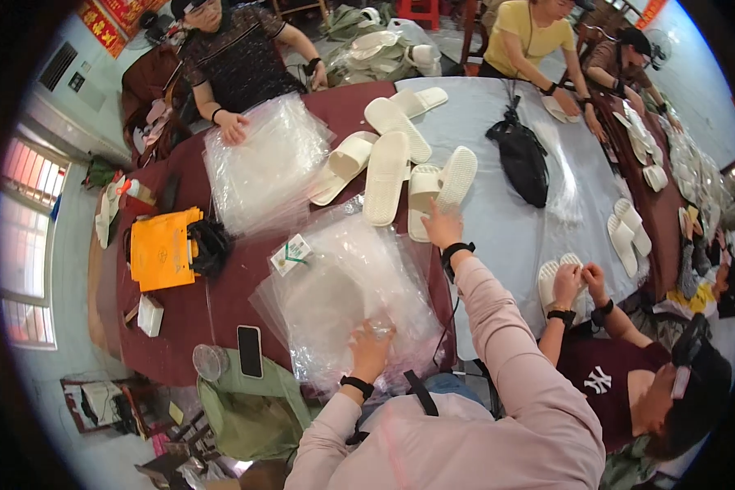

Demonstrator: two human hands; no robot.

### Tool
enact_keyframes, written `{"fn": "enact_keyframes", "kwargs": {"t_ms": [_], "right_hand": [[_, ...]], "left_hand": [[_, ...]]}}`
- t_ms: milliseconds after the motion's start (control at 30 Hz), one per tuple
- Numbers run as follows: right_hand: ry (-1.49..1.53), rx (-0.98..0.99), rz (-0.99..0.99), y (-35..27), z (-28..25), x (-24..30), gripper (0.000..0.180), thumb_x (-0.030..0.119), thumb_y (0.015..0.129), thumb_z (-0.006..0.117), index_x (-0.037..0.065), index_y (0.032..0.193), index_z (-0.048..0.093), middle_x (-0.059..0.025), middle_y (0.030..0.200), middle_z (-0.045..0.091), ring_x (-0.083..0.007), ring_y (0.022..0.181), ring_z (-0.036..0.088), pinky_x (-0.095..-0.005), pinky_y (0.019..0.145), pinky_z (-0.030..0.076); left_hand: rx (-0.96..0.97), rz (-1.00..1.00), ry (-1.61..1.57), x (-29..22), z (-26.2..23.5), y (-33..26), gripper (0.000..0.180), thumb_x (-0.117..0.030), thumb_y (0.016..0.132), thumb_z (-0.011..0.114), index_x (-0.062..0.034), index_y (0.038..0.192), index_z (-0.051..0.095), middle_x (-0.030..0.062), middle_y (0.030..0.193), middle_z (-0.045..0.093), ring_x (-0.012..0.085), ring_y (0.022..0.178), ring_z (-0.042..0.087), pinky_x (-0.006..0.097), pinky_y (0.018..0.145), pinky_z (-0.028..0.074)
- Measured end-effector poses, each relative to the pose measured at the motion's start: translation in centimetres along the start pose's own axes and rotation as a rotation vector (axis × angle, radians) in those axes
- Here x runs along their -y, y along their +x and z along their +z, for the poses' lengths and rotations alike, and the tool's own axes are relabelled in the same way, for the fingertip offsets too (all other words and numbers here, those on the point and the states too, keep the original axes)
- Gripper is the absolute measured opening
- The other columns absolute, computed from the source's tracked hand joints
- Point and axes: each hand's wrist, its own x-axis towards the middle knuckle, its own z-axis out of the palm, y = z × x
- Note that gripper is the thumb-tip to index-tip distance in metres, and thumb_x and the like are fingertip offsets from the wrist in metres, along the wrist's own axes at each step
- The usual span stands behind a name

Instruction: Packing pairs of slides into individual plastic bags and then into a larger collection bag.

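While the left hand (371, 353) lies on clear plastic bags (327, 286), the right hand (443, 230), fingers partly spread, reaches a white slipper (424, 184) on the table (171, 327). We cannot tell either grip.

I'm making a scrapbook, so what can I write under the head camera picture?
Left hand on a clear plastic pile, right hand at white slippers.

Bare maroon cloth (224, 306) left a lane between the black bundle (210, 247) and the near bags (335, 278), with the phone (250, 351) by its near end. Heaped slippers (386, 175) blocked the right hand (443, 226) straight ahead. To its right, open pale cloth (502, 245) reached toward the black pouch (521, 159), while a co-worker's hands (567, 286) obstructed the nearer right side.
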Motion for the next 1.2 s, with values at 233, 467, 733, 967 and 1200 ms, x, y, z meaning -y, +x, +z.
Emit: {"fn": "enact_keyframes", "kwargs": {"t_ms": [233,467,733,967,1200], "right_hand": [[0.227,-0.184,0.115,1.6,4.0,-5.9,0.051,0.025,0.082,0.055,0.009,0.127,0.038,-0.0319,0.125,0.04,-0.0462,0.092,0.057,-0.0484,0.078,0.048],[1.296,-0.367,0.446,2.6,-2.0,-11.7,0.042,0.0,0.077,0.06,0.001,0.116,0.045,-0.0168,0.101,0.06,-0.0267,0.086,0.062,-0.0362,0.066,0.05],[1.859,0.178,-0.096,-11.0,-15.4,-3.7,0.041,0.007,0.083,0.055,-0.001,0.122,0.044,-0.01,0.116,0.055,-0.0178,0.106,0.055,-0.0294,0.089,0.044],[1.896,0.172,-0.233,-21.9,-20.8,-1.6,0.061,0.007,0.08,0.055,0.0,0.135,0.031,-0.0112,0.124,0.05,-0.0192,0.107,0.054,-0.03,0.089,0.045],[1.765,0.429,-0.172,-25.9,-16.4,3.3,0.064,0.008,0.078,0.06,-0.001,0.135,0.032,-0.0109,0.125,0.051,-0.0192,0.107,0.055,-0.0303,0.087,0.047]], "left_hand": [[-0.066,-0.044,-0.017,0.4,1.6,-0.4,0.063,-0.011,0.077,0.058,-0.0379,0.131,0.041,0.0249,0.141,0.021,0.0544,0.119,0.031,0.065,0.087,0.035],[-0.151,-0.001,0.009,0.4,2.4,0.0,0.053,-0.012,0.085,0.045,-0.0387,0.131,0.042,0.0237,0.141,0.022,0.0532,0.118,0.03,0.066,0.085,0.036],[-0.178,0.069,-0.015,1.9,3.7,-0.6,0.078,-0.027,0.073,0.069,-0.0366,0.138,0.028,0.0282,0.144,0.014,0.0581,0.123,0.022,0.067,0.092,0.029],[-0.113,0.288,-0.073,5.1,2.4,-1.2,0.071,-0.033,0.078,0.065,-0.0271,0.139,0.03,0.0275,0.141,0.022,0.053,0.123,0.029,0.057,0.098,0.031],[-0.27,0.412,-0.354,8.8,1.0,-2.8,0.068,-0.034,0.076,0.066,-0.0093,0.133,0.038,0.0269,0.137,0.03,0.0419,0.123,0.035,0.047,0.101,0.031]]}}
